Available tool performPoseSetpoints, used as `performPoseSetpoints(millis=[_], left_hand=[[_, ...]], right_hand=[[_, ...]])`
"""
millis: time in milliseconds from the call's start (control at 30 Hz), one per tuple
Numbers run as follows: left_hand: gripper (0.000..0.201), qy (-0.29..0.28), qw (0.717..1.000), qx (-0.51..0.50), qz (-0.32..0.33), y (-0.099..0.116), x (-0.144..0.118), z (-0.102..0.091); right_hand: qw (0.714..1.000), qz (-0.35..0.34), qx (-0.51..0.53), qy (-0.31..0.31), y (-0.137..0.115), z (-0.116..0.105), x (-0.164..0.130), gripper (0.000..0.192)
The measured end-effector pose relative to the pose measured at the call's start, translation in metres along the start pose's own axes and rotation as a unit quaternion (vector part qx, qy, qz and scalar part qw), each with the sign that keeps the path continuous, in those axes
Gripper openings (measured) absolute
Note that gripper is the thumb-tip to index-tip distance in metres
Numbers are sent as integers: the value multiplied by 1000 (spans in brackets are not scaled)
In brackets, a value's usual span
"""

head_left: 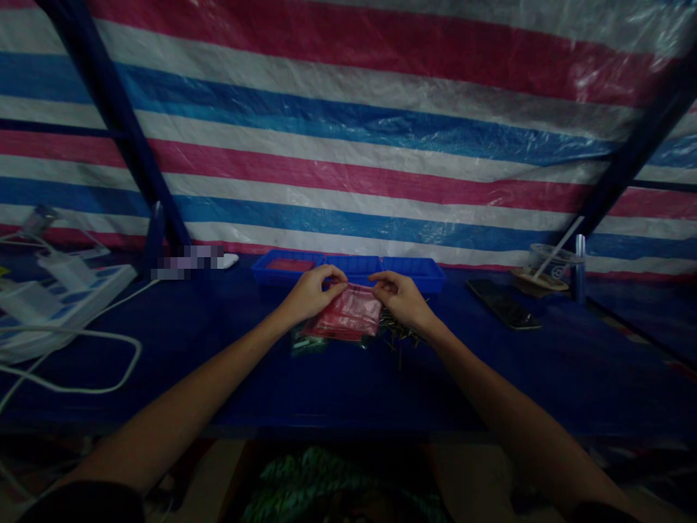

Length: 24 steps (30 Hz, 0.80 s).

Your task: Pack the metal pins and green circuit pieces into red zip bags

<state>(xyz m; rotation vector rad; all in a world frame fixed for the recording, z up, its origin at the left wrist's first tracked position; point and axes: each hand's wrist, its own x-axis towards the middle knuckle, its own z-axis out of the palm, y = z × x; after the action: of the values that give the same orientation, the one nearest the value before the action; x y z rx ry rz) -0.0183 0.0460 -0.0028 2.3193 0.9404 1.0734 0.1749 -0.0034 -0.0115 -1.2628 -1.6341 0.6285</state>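
Pinching the top edge of a small red plastic bag [348, 312] with both hands, near the middle of the blue table [229, 349].

Left hand [313, 293] and right hand [400, 298] each grip a corner closed, just before the blue tray [425, 274]; loose screws [400, 335] lie right of it. Likely sealing or opening: next calls for steady pull along the strip.

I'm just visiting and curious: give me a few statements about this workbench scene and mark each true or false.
1. Both hands, left hand and right hand, hold a red bag. True.
2. The phone lies left of the hands. False: it lies to their right.
3. A blue tray sits behind the hands. True.
4. The power strip is on the right side of the table. False: it is on the left.
5. A cup with a straw stands at the right. True.
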Motion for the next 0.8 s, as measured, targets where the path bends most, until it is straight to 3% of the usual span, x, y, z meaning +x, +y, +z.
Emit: performPoseSetpoints(millis=[133, 233, 400, 567, 700, 800], left_hand=[[8, 37, 999, -13, 7, 3, 0, 0], [10, 79, 993, -87, -11, 5, -1, 0], [12, 108, 980, -166, -19, 13, -2, -4], [24, 29, 953, -301, -30, 19, -6, -10], [48, -31, 917, -384, -105, 16, -5, -9], [53, -48, 891, -412, -185, 13, -4, -7]], right_hand=[[996, -35, -78, 31, -5, 0, -4, 20], [992, -54, -116, 7, -10, -3, -6, 20], [996, 39, 49, -59, -17, -8, -7, 20], [971, 67, 227, 44, -23, -15, -3, 12], [950, -18, 296, 93, -25, -21, -4, 13], [961, -92, 237, 104, -27, -19, -10, 18]])
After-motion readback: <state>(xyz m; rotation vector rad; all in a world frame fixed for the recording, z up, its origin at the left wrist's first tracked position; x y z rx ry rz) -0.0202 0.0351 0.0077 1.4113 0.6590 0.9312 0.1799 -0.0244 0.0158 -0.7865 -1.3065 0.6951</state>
